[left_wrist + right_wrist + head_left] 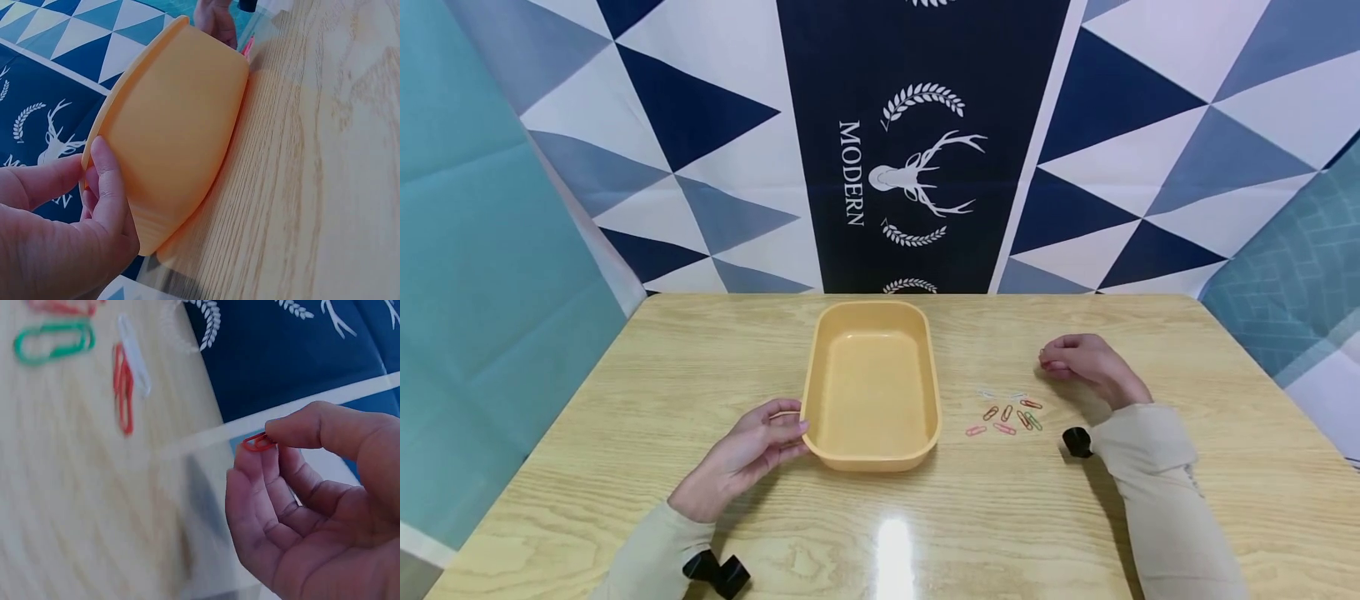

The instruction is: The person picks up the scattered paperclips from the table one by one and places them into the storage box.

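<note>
Hands, head view: left hand [748,450] grips left rim of yellow tray [872,392], right hand [1093,365] well right of tray, fingers bent, scattered paper clips [1007,412] on wooden table [1000,517] between; left wrist view: tray rim between thumb and fingers; right wrist view: red clip [259,442] pinched by thumb and finger, green clip [55,342] loose on table

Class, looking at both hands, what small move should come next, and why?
Probably, the right hand should carry the red paperclip leftward toward the tray: the paperclip is pinched, off to the tray's right, while the left hand holds the tray by its rim.
</note>
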Action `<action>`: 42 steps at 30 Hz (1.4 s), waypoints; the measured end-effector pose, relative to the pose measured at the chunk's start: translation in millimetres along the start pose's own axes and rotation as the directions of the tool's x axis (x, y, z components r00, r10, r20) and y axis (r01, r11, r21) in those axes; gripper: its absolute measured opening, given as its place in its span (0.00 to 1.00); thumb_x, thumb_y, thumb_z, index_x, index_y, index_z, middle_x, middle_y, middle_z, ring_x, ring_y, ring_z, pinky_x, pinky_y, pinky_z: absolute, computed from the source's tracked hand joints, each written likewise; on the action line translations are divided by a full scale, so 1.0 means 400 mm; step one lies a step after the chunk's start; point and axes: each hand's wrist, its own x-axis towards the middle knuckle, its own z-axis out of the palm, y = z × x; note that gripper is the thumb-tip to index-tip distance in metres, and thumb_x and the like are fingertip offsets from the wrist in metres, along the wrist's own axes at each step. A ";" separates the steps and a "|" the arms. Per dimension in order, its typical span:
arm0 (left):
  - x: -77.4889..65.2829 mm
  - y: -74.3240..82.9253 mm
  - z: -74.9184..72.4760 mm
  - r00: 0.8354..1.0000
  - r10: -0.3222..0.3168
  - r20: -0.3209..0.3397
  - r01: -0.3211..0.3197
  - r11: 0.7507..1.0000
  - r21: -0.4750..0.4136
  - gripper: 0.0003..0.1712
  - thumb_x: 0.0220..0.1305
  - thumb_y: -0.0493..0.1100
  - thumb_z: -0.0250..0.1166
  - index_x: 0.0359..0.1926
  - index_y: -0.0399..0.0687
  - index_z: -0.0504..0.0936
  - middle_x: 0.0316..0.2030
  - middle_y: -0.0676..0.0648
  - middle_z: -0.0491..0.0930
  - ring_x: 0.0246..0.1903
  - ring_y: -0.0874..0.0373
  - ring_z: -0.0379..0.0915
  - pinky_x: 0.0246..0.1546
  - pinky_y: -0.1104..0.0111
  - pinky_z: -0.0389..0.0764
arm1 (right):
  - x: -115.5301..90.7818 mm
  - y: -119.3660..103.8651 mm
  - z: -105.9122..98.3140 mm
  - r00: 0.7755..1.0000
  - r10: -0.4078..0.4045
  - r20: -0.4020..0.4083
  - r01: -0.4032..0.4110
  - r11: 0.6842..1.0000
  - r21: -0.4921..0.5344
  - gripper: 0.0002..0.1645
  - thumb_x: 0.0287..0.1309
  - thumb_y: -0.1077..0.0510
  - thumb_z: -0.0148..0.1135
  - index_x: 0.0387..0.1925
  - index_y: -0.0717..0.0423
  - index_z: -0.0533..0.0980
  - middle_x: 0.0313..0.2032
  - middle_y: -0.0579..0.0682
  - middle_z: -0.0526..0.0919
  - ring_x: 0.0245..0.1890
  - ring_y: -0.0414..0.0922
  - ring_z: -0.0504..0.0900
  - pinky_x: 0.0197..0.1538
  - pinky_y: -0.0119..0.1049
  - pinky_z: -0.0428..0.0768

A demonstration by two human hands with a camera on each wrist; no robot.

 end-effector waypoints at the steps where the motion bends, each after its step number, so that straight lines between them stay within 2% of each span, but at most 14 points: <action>1: 0.000 0.000 0.000 1.000 0.002 0.000 -0.002 1.000 0.000 0.20 0.66 0.25 0.54 0.55 0.32 0.59 0.38 0.44 0.73 0.34 0.57 0.77 0.39 0.71 0.82 | -0.001 -0.004 0.004 1.000 -0.008 0.005 0.008 1.000 0.010 0.09 0.65 0.65 0.56 0.42 0.69 0.72 0.31 0.45 0.81 0.32 0.34 0.81 0.42 0.29 0.82; 5: 0.001 0.001 0.000 1.000 0.012 -0.004 -0.012 1.000 0.008 0.19 0.66 0.25 0.54 0.55 0.32 0.60 0.38 0.43 0.73 0.34 0.57 0.77 0.39 0.71 0.82 | -0.006 -0.024 0.018 0.999 -0.038 0.008 0.038 0.999 0.032 0.08 0.65 0.65 0.56 0.41 0.68 0.71 0.33 0.47 0.80 0.33 0.35 0.81 0.41 0.29 0.82; 18: -0.001 -0.001 0.005 1.000 0.009 -0.008 -0.009 1.000 0.019 0.22 0.66 0.25 0.54 0.58 0.30 0.58 0.38 0.44 0.73 0.34 0.57 0.77 0.39 0.71 0.82 | -0.027 -0.070 0.072 0.995 -0.080 0.054 0.079 0.997 0.008 0.19 0.65 0.64 0.56 0.52 0.75 0.65 0.36 0.50 0.78 0.35 0.38 0.80 0.45 0.33 0.82; 26: -0.001 -0.005 0.001 1.000 0.009 -0.010 -0.009 1.000 0.018 0.21 0.66 0.26 0.54 0.57 0.30 0.58 0.38 0.44 0.73 0.34 0.57 0.76 0.38 0.72 0.82 | -0.023 -0.113 0.161 0.993 -0.079 0.091 0.074 0.995 0.061 0.17 0.65 0.66 0.53 0.50 0.75 0.65 0.34 0.51 0.78 0.33 0.38 0.79 0.43 0.31 0.82; 32: 0.001 -0.007 0.000 1.000 0.002 -0.012 -0.002 1.000 0.015 0.20 0.66 0.25 0.54 0.56 0.31 0.59 0.37 0.44 0.73 0.33 0.57 0.76 0.38 0.72 0.82 | -0.014 -0.146 0.231 0.986 -0.124 0.114 0.116 0.991 0.072 0.16 0.65 0.67 0.52 0.49 0.77 0.67 0.33 0.51 0.78 0.32 0.37 0.78 0.41 0.29 0.82; 38: 0.005 -0.003 0.002 1.000 0.007 -0.017 -0.007 1.000 0.017 0.21 0.65 0.26 0.56 0.56 0.31 0.59 0.38 0.44 0.73 0.34 0.57 0.76 0.38 0.71 0.82 | -0.014 -0.180 0.286 0.981 -0.156 0.119 0.153 0.988 0.033 0.14 0.63 0.67 0.55 0.46 0.76 0.70 0.33 0.52 0.77 0.32 0.38 0.77 0.41 0.29 0.81; 42: 0.004 -0.002 0.001 1.000 0.003 -0.024 -0.003 1.000 0.028 0.22 0.66 0.26 0.55 0.57 0.30 0.59 0.38 0.43 0.73 0.33 0.57 0.76 0.38 0.71 0.81 | -0.015 -0.202 0.326 0.973 -0.184 0.138 0.176 0.982 0.066 0.12 0.61 0.68 0.56 0.44 0.75 0.71 0.33 0.51 0.78 0.31 0.38 0.78 0.40 0.28 0.81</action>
